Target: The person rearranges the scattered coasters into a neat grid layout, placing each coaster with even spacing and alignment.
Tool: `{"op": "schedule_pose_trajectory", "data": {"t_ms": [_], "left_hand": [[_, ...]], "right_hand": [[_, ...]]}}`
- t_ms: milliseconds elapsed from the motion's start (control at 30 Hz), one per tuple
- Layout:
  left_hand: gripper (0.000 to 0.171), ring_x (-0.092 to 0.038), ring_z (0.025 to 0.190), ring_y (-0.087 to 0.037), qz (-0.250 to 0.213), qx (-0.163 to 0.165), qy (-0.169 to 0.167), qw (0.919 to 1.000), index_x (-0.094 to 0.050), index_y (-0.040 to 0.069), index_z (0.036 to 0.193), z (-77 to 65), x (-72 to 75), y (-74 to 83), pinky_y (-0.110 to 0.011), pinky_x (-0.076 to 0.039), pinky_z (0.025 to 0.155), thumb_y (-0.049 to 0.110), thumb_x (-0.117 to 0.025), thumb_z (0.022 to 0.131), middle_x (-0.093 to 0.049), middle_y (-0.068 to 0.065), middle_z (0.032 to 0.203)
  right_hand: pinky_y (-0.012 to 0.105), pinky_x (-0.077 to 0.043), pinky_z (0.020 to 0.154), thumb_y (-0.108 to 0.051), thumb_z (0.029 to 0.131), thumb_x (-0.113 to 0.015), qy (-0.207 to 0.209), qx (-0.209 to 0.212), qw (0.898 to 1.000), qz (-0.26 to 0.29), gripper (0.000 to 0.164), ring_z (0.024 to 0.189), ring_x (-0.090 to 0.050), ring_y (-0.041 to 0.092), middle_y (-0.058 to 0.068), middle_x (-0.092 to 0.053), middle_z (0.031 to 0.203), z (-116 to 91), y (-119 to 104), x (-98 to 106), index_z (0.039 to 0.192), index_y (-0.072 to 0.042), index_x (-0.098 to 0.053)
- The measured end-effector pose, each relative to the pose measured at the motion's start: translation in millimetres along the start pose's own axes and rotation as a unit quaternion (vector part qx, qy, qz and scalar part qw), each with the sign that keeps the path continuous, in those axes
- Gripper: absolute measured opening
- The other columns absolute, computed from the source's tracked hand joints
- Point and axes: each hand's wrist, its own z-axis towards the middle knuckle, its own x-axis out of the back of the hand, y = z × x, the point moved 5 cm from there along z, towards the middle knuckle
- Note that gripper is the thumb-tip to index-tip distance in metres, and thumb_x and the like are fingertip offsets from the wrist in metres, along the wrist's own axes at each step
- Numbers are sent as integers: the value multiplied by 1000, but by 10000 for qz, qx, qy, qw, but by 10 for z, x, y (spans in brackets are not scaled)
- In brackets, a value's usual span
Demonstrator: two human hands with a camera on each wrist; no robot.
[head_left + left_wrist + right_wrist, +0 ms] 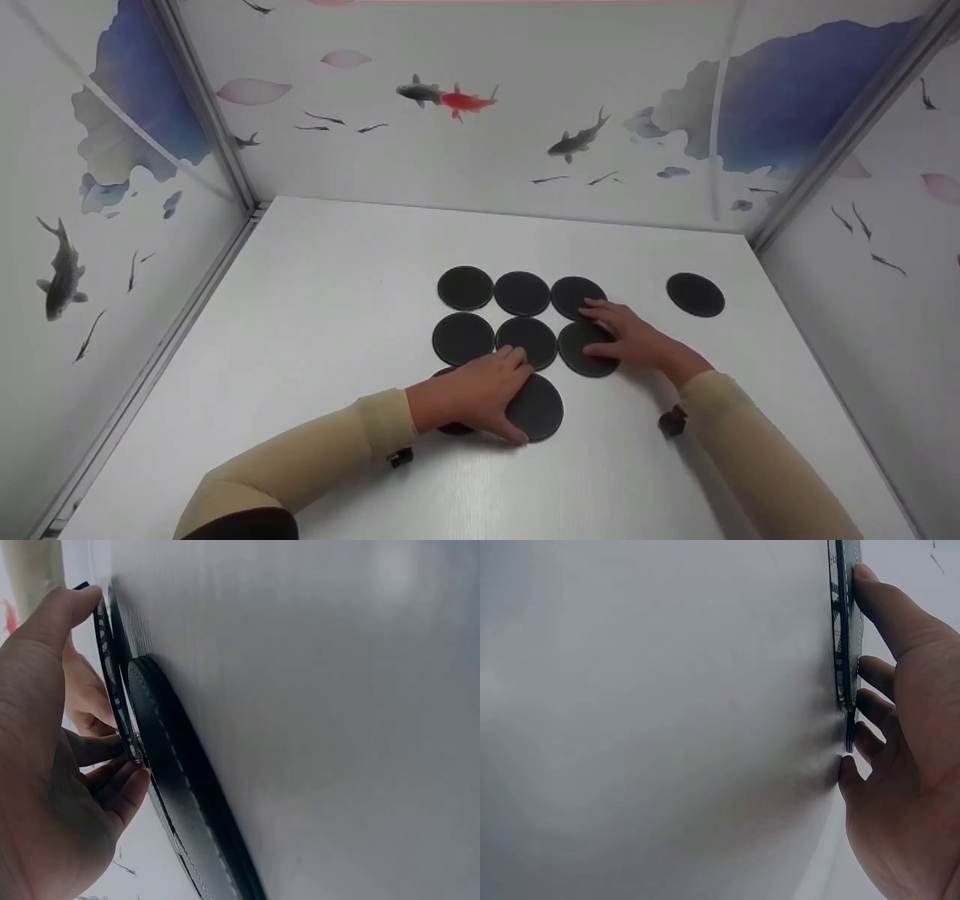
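Note:
Black round coasters lie in close rows on the white table. My left hand [480, 390] grips the front coaster [540, 409] across its width, thumb at the near edge and fingers at the far edge. The left wrist view shows that coaster's patterned side [111, 675] just off a stitched coaster [169, 750]. Another coaster [454, 429] is mostly hidden under the left wrist. My right hand [641, 341] spreads over the right coaster [581, 356] of the middle row, thumb touching its face. Its fingertips reach the right coaster [571, 295] of the back row.
Two more coasters, a left one [465, 287] and a middle one [522, 293], complete the back row. The middle row also holds a left [463, 339] and a centre coaster [529, 337]. One coaster [695, 295] lies apart at right. Fish-printed walls [487, 165] enclose the table [337, 285].

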Motion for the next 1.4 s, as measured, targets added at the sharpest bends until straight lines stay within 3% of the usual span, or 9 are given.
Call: {"op": "schedule_pose_trajectory", "data": {"t_ms": [700, 933, 1200, 1400], "left_hand": [[109, -51, 116, -21, 102, 64, -13, 9999, -58, 4, 151, -12, -1, -3, -35, -51, 107, 86, -78, 81, -51, -8, 135], [111, -51, 119, -21, -190, 114, -22, 9998, -57, 5, 153, -34, 43, -45, -35, -50, 109, 85, -79, 80, -51, -8, 136], [108, -51, 133, -21, -718, 254, 2, 9971, -53, 5, 159, -104, 186, -280, -34, -46, 117, 76, -84, 84, -50, -8, 149], [101, -45, 149, -26, -1243, 348, 72, 9916, -53, 5, 159, -271, 305, -564, -40, -40, 124, 64, -90, 85, -47, -10, 160]], "right_hand": [[65, -23, 130, -44, 101, -83, -40, 18, 10000, 52, 83, 164, -23, 44, 16, -29, 180, 9, 6, -6, 167, -9, -48], [65, -23, 130, -43, 101, -83, -46, 38, 10000, 51, 83, 164, -23, 44, 15, -29, 180, 13, 28, -9, 168, -9, -47], [65, -20, 131, -45, 101, -83, -124, -154, 9996, 203, 84, 166, -19, 43, 13, -26, 181, -3, 17, 1, 169, -10, -46], [66, -20, 131, -44, 101, -83, -115, -89, 9997, 176, 84, 166, -19, 44, 14, -26, 181, -2, 9, -1, 168, -9, -46]]}}
